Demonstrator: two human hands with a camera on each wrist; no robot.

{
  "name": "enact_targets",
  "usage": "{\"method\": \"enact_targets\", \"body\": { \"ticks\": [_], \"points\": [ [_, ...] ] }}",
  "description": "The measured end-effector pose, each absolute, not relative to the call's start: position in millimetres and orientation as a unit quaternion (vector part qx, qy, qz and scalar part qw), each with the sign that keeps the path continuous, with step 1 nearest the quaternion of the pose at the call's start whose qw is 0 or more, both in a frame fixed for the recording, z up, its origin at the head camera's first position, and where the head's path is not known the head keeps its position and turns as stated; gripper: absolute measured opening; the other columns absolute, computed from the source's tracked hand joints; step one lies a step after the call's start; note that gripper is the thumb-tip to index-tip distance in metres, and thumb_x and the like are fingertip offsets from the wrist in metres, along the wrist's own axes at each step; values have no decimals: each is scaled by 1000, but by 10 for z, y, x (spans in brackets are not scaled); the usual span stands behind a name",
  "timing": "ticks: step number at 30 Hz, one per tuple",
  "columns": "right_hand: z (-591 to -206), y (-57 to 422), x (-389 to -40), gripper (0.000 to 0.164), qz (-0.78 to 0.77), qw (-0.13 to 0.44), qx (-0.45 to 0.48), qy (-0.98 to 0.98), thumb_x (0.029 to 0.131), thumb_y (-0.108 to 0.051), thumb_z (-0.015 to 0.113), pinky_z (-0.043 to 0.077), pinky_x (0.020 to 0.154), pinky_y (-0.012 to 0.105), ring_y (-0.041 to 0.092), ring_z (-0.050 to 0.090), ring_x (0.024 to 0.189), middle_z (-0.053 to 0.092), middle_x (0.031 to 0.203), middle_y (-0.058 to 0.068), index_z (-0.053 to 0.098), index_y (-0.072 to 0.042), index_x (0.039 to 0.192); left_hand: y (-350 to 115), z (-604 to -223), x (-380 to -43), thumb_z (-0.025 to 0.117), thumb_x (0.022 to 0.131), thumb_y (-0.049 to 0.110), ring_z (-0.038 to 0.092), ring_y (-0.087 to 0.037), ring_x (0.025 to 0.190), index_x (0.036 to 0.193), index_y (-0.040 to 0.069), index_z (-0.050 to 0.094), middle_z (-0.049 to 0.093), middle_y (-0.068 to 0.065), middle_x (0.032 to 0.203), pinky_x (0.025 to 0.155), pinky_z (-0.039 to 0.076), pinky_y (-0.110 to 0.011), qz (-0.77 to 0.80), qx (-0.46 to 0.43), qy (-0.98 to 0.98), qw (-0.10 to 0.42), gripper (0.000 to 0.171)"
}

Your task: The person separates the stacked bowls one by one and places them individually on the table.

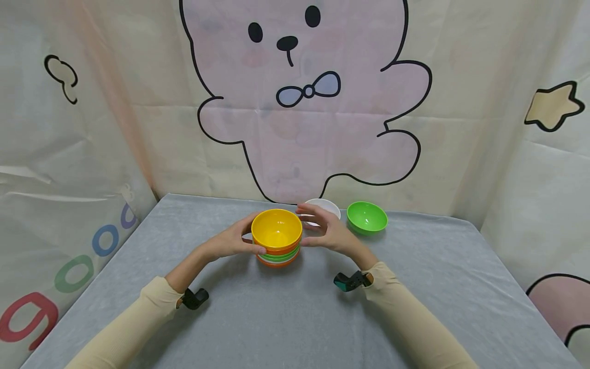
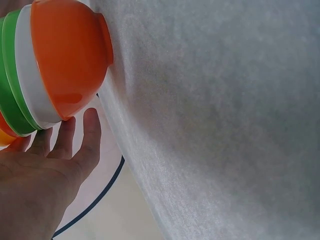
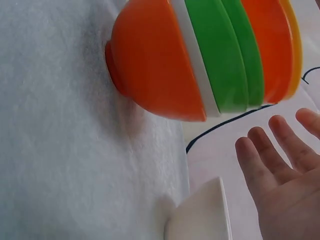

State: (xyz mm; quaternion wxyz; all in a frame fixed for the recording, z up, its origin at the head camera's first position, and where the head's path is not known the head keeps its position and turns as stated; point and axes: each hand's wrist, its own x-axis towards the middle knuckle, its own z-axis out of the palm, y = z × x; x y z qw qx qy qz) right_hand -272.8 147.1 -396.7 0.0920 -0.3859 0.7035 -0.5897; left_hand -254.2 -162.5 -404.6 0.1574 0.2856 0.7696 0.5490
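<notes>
A stack of nested bowls stands upright on the cloth, yellow on top, with orange, green and white bowls below and an orange one at the bottom. My left hand holds the stack's left side, its thumb across the front and its fingers at the side and back. On the other side is my right hand, its fingers spread near the stack. The right wrist view shows a gap between those fingers and the bowls. Behind the right hand, a white bowl is partly hidden.
A green bowl sits right of the white one, near the back edge of the table. Grey cloth covers the table. A printed curtain hangs behind it and at both sides.
</notes>
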Motion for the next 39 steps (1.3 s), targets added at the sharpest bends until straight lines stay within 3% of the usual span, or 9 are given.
{"method": "enact_targets", "body": {
  "ticks": [6,13,28,39],
  "points": [
    [-3989,1374,-2741,89,-583,106,-372,714,83,-15,88,40,109,44,34,43,137,42,152,16,37,-8,156,-1623,-4049,-2535,84,87,25,44,-28,133,157,15,32,46,-6,147,102,47,-50,544,283,774,154,87],
    [-4025,1255,-2771,100,-569,108,-387,718,79,-38,90,42,107,40,30,47,134,40,155,11,34,-6,157,-1623,-4051,-2544,83,88,23,45,-26,132,156,16,33,46,-5,146,102,47,-49,546,289,771,153,85],
    [-3999,1112,-2779,100,-518,106,-379,760,77,-41,90,47,102,37,20,53,123,50,144,1,35,-14,157,-1625,-4049,-2567,83,88,21,44,-25,133,157,18,33,45,-3,147,102,46,-50,544,296,770,149,85],
    [-3973,1082,-2780,95,-515,100,-380,762,77,-30,91,48,100,38,20,53,121,53,139,1,39,-11,154,-1635,-4068,-2567,82,88,21,44,-26,132,156,17,34,46,-4,147,103,46,-50,547,298,768,151,83]
  ]
}}
